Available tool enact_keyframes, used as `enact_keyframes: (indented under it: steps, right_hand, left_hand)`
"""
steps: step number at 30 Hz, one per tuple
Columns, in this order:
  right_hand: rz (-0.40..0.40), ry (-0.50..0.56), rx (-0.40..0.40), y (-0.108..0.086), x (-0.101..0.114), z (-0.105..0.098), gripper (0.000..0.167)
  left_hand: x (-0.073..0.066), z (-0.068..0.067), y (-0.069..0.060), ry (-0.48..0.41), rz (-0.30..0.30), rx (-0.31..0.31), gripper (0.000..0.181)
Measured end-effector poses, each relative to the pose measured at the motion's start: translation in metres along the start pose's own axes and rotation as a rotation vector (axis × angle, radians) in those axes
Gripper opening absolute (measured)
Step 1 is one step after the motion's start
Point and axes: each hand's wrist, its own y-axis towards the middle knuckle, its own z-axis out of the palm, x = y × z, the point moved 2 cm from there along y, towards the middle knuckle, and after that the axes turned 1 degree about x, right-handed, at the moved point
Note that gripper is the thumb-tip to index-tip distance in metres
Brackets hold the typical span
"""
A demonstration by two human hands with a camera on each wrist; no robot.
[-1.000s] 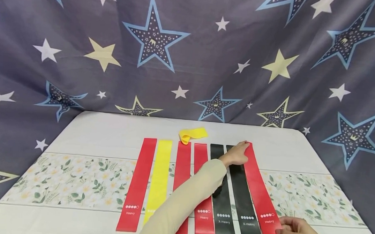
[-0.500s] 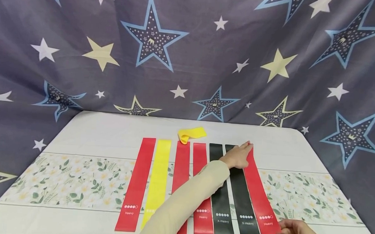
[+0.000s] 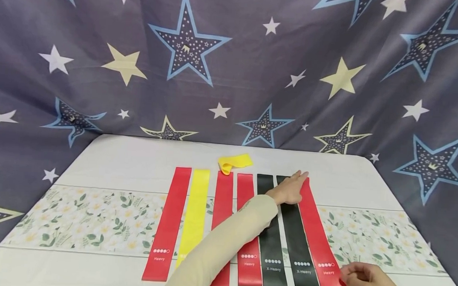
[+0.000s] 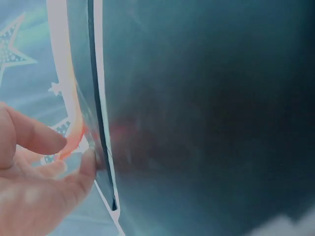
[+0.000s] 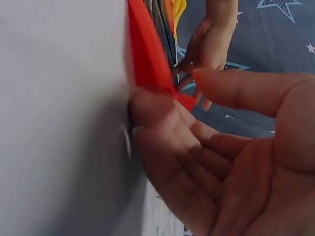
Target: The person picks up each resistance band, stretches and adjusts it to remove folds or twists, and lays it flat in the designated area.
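Flat on the table lies a red resistance band marked "Heavy", the rightmost in a row. My left hand reaches across to its far end, fingers extended at its edge; in the left wrist view, thumb and fingers of the left hand stand apart. At the near end my right hand touches the corner. The right wrist view has the right hand's thumb lifted away and fingers against the red band. Beside it lie two black "X-Heavy" bands.
Further left are red bands and a yellow band, partly covered by my left sleeve. A folded yellow band sits behind the row. A star-patterned cloth hangs behind the table.
My right hand has let go of the red band's near corner, its thumb lifting off and the hand shifting slightly right. The left fingers have straightened at the far end.
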Motion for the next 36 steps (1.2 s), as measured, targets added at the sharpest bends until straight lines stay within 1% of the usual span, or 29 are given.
enact_keyframes:
  steps: [3, 7, 10, 12, 15, 17, 20, 21, 25, 27, 31, 32, 36]
  right_hand:
    - [-0.052, -0.035, -0.007, 0.000, 0.003, -0.004, 0.021]
    - [-0.107, -0.080, -0.007, 0.002, 0.007, -0.008, 0.019]
    - [-0.114, -0.108, -0.030, 0.005, 0.013, -0.009, 0.019]
    - [-0.103, -0.124, -0.063, 0.008, 0.018, -0.009, 0.019]
    - [-0.082, -0.143, -0.100, 0.014, 0.025, -0.008, 0.020]
    - [-0.073, -0.132, -0.112, 0.018, 0.030, -0.007, 0.020]
    - [-0.099, -0.111, -0.097, 0.024, 0.036, -0.007, 0.021]
    - [-0.094, -0.104, -0.103, 0.026, 0.039, -0.006, 0.021]
    - [-0.119, -0.115, -0.113, 0.032, 0.049, -0.003, 0.020]
    - [-0.144, -0.125, -0.113, 0.035, 0.054, -0.001, 0.021]
    - [-0.218, -0.118, -0.079, 0.041, 0.063, 0.002, 0.022]
    - [-0.238, -0.112, -0.069, 0.043, 0.064, 0.002, 0.022]
    - [-0.272, -0.090, -0.051, 0.049, 0.072, 0.006, 0.022]
  left_hand:
    - [0.005, -0.004, -0.005, -0.120, 0.016, -0.008, 0.073]
    - [0.014, -0.012, -0.013, -0.255, 0.007, -0.040, 0.074]
    - [0.026, -0.021, -0.017, -0.283, -0.011, -0.091, 0.075]
    - [0.036, -0.029, -0.020, -0.299, -0.020, -0.124, 0.073]
    - [0.050, -0.040, -0.027, -0.298, -0.029, -0.191, 0.068]
    - [0.059, -0.047, -0.033, -0.283, -0.035, -0.230, 0.065]
    - [0.071, -0.057, -0.043, -0.265, -0.047, -0.286, 0.060]
    - [0.074, -0.060, -0.046, -0.262, -0.049, -0.303, 0.059]
    - [0.088, -0.071, -0.058, -0.257, -0.073, -0.360, 0.055]
    - [0.095, -0.075, -0.065, -0.260, -0.090, -0.379, 0.053]
    - [0.109, -0.081, -0.076, -0.276, -0.127, -0.414, 0.051]
    - [0.112, -0.082, -0.078, -0.271, -0.137, -0.427, 0.050]
    - [0.125, -0.085, -0.083, -0.220, -0.182, -0.478, 0.048]
